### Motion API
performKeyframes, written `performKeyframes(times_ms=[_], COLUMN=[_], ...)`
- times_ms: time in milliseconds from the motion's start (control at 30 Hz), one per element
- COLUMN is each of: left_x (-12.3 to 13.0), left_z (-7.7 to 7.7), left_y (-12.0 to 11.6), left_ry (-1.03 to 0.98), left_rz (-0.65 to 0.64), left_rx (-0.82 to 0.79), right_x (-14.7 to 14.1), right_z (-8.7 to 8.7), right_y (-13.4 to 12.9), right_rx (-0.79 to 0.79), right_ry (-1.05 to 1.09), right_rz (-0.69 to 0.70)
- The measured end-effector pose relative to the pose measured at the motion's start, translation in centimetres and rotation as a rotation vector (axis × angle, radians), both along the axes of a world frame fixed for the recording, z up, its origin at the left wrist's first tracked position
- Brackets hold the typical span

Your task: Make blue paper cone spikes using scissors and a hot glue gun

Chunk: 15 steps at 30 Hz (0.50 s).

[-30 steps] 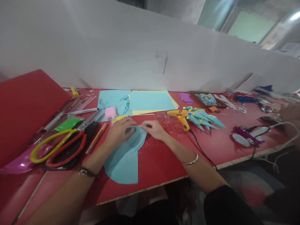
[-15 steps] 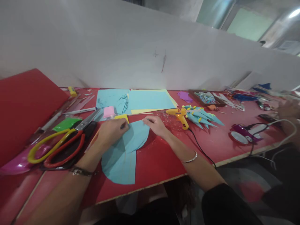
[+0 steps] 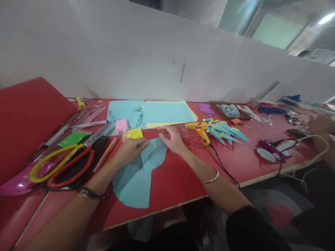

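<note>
On the left of the red desk (image 3: 180,184), a pink packet (image 3: 23,181) lies partly under large scissors (image 3: 97,137) with one yellow and one red handle. A black item (image 3: 101,148) beneath the scissors is mostly hidden. Beside them are a green packet (image 3: 74,138) and a pen (image 3: 90,124); any print on these is too small to read. A brown stick (image 3: 106,154) lies between the scissors and the left hand (image 3: 131,150).

The left hand rests at the upper left edge of the cut blue paper (image 3: 133,184), its fingers covering that edge; whether its grip pinches the sheet, I cannot tell. The paper lies flat on the desk, mostly below both hands and nearer the wearer. Just beyond is a yellow packet (image 3: 134,133). The right hand (image 3: 172,139) is at the paper's upper right edge, its grip open, thumb and fingers parted.

Farther right, a yellow glue gun (image 3: 200,130) lies against blue paper cones (image 3: 227,131). Beyond them is a brown tray (image 3: 242,118). At far right, another person's hand (image 3: 323,123) is blurred, near a purple device (image 3: 273,150).
</note>
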<state>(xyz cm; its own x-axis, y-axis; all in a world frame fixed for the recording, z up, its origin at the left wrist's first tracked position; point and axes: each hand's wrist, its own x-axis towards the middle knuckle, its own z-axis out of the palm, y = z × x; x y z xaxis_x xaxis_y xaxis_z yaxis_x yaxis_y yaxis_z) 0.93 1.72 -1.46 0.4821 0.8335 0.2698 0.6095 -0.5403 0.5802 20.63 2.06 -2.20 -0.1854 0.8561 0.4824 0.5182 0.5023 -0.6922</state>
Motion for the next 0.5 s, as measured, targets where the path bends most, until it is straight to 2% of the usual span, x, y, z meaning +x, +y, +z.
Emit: performKeyframes(times_ms=[100, 200, 333, 500], left_x=[0.8, 1.1, 1.0, 0.5], left_z=[0.0, 0.1, 0.1, 0.4], left_y=[-0.7, -1.0, -1.0, -0.7], left_ry=[0.076, 0.090, 0.051, 0.034], left_rz=[0.008, 0.027, 0.016, 0.025], left_rx=[0.059, 0.084, 0.051, 0.018], right_x=[-0.8, -1.4, -1.2, 0.1], right_z=[0.6, 0.8, 0.0, -0.4], right_y=[-1.1, -1.6, -0.9, 0.1], right_rx=[0.143, 0.126, 0.067, 0.050], right_ry=[-0.281, -0.420, -0.344, -0.208], right_rz=[-0.030, 0.034, 0.110, 0.115])
